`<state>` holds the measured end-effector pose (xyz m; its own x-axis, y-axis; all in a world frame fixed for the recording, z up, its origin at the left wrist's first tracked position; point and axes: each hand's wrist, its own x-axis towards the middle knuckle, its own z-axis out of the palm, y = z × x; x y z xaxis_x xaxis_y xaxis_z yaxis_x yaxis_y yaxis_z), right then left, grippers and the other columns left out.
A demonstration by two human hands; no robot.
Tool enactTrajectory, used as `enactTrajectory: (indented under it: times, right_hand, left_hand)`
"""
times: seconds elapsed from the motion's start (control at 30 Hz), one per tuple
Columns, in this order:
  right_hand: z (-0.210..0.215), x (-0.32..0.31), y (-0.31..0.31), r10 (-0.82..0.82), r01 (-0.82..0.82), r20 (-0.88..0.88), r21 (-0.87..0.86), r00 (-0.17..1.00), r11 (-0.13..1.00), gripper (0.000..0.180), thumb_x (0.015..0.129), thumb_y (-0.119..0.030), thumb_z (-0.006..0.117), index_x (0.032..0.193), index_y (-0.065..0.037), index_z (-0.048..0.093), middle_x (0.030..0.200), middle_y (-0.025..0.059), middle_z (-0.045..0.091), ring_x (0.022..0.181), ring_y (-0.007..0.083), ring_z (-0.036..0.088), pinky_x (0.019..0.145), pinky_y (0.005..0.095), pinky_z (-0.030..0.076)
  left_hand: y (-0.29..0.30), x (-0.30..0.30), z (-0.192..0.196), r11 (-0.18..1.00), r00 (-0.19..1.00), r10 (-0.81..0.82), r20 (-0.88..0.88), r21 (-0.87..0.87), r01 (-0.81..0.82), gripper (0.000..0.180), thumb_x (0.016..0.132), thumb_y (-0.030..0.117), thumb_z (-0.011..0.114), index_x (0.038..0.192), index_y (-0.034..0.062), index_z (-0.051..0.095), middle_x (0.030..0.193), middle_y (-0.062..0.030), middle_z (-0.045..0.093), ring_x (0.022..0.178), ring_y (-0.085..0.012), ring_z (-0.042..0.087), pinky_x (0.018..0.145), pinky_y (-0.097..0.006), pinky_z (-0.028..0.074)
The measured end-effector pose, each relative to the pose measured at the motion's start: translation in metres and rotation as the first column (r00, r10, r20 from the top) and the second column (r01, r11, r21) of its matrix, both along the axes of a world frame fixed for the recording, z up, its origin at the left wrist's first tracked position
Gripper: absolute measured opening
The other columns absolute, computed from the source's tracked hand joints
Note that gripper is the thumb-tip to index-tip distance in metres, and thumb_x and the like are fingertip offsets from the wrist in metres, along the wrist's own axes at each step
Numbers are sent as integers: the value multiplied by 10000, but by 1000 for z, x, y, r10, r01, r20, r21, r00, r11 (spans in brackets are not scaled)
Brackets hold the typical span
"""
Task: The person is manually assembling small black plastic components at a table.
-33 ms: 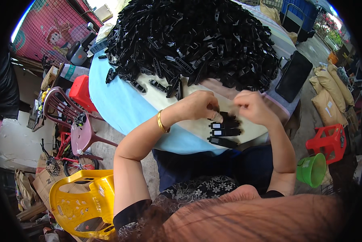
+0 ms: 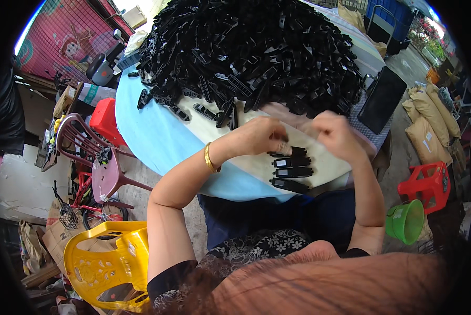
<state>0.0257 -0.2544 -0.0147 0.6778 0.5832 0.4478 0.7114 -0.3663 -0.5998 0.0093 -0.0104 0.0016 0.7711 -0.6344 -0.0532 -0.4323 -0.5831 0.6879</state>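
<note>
A big heap of black plastic parts covers the far half of a round table under a light-blue and cream cloth. Just in front of the heap lies a short row of small black parts with pale labels. My left hand, a gold bangle on its wrist, hovers with curled fingers at the top of that row. My right hand is blurred, fingers curled, just right of the row. What either hand holds is hidden.
A dark flat tray leans at the table's right edge. Brown sacks, a red stool and a green bucket stand to the right. To the left are a maroon chair, another red stool, a small bicycle and a yellow chair.
</note>
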Motion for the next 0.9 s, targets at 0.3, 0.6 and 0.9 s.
enactTrajectory:
  times: [0.3,0.6,0.9]
  right_hand:
    - [3,3,-15,-281,376,310,-314,908,872,284,693,-20,661,977,-11,649,961,93,593,932,272,550,800,371,483]
    - [8,-7,-13,-237,246,-131,61,963,967,451,703,72,587,1146,-13,583,897,98,557,796,181,598,705,276,512]
    - [-5,-14,14,-47,95,-303,146,952,985,363,631,86,613,989,25,622,920,26,585,828,104,527,677,228,459]
  left_hand:
    - [-63,38,-19,970,574,-116,811,217,-110,308,681,97,686,968,47,590,959,-85,490,887,-257,493,764,-347,463]
    - [-37,9,5,844,928,369,55,-439,-310,557,804,48,678,1284,50,397,884,-72,602,733,-165,633,623,-283,520]
    - [-4,-6,-28,965,825,260,501,-161,-206,292,668,205,784,832,12,638,806,-115,606,785,-295,568,743,-386,479]
